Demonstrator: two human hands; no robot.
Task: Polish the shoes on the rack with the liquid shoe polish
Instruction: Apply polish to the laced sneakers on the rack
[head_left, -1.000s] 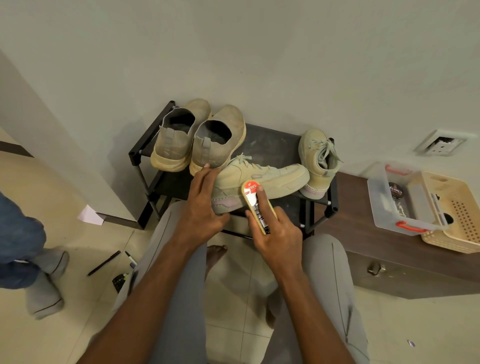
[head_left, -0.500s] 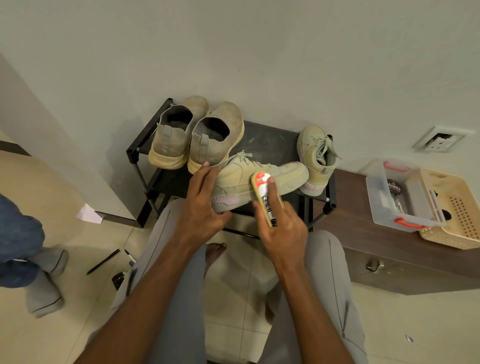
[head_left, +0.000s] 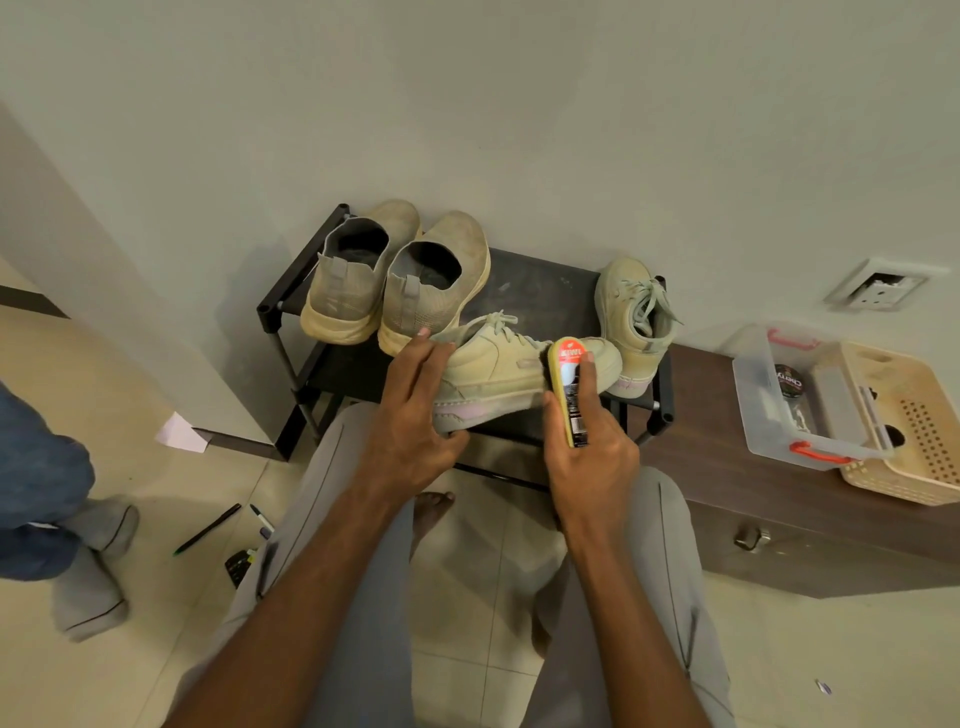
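Observation:
A pale green lace-up sneaker (head_left: 498, 369) lies on its side at the front of the black shoe rack (head_left: 540, 296). My left hand (head_left: 415, 410) grips its heel end. My right hand (head_left: 587, 457) holds the liquid shoe polish applicator (head_left: 569, 384), yellow with a red label, its sponge edge pressed against the sneaker's side near the toe. The matching sneaker (head_left: 631, 322) stands tilted at the rack's right end. Two beige slip-on shoes (head_left: 395, 275) sit at the rack's back left.
A low brown cabinet (head_left: 769, 499) to the right carries a clear plastic box (head_left: 800, 400) holding a polish tin and a beige perforated basket (head_left: 914, 426). Pens (head_left: 208, 527) lie on the tiled floor at left, near another person's socked feet (head_left: 88, 561). The wall stands behind the rack.
My right hand has slid the applicator along the sneaker's side from mid-shoe towards the toe. My left hand has kept its hold on the heel.

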